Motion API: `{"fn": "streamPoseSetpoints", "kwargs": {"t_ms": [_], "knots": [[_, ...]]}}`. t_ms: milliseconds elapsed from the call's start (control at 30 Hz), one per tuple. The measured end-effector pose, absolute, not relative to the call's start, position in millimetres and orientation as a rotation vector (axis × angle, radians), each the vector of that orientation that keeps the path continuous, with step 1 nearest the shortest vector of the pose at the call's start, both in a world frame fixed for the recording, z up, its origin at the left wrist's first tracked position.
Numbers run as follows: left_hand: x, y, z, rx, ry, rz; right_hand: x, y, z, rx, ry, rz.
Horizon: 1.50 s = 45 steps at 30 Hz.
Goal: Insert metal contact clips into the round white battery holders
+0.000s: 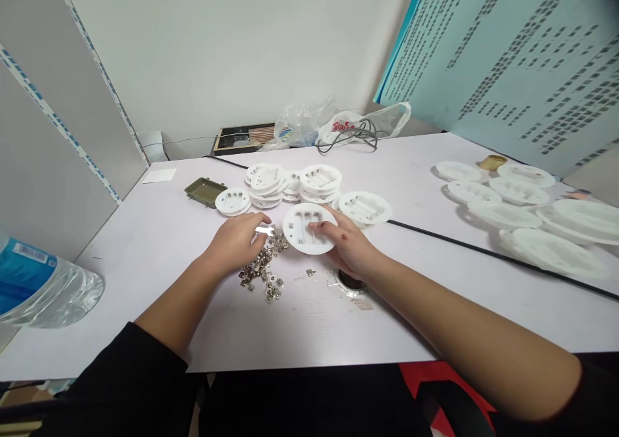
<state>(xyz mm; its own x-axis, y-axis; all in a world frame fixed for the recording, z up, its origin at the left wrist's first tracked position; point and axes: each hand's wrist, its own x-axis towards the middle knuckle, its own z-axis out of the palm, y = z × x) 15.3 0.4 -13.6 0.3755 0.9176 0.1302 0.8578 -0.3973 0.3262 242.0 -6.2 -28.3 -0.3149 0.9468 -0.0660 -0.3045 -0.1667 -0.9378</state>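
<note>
In the head view, my right hand (pixel 351 243) grips a round white plastic battery holder (pixel 309 243), thumb across its face and fingers behind it. Slots with small metal contacts show on the holder. My left hand (pixel 236 240) hovers over a loose pile of small metal battery contacts (pixel 258 266), its thumb and forefinger curved and apart. Something bright shows between those two fingertips; whether they touch it is unclear. One single contact (pixel 310 272) lies apart, just below the held holder. Behind both hands, more white holders (pixel 320 178) stand in stacks.
More white discs (pixel 505 215) lie at the right, beyond a black cable or rod (pixel 449 242). An olive plastic box (pixel 206 192) sits behind my left hand. A water bottle (pixel 48 282) is at far left. Plastic bags (pixel 360 124) and a tray (pixel 246 138) line the wall.
</note>
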Motion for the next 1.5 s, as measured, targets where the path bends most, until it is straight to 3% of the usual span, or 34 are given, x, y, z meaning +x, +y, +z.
{"fn": "streamPoseSetpoints", "kwargs": {"t_ms": [267,600,867,1500], "knots": [[14,1,-13,2.451,1.807,0.349,244,0,-28,-1.061,-1.009,1.496],[17,-1,-12,2.422,1.797,0.354,243,-5,-23,-0.974,-0.988,1.564],[0,4,3,2.453,1.362,0.257,239,-9,-22,-1.017,-1.01,1.568],[-5,13,-8,2.53,1.157,0.189,241,-7,-30,-1.061,-1.239,1.47]]}}
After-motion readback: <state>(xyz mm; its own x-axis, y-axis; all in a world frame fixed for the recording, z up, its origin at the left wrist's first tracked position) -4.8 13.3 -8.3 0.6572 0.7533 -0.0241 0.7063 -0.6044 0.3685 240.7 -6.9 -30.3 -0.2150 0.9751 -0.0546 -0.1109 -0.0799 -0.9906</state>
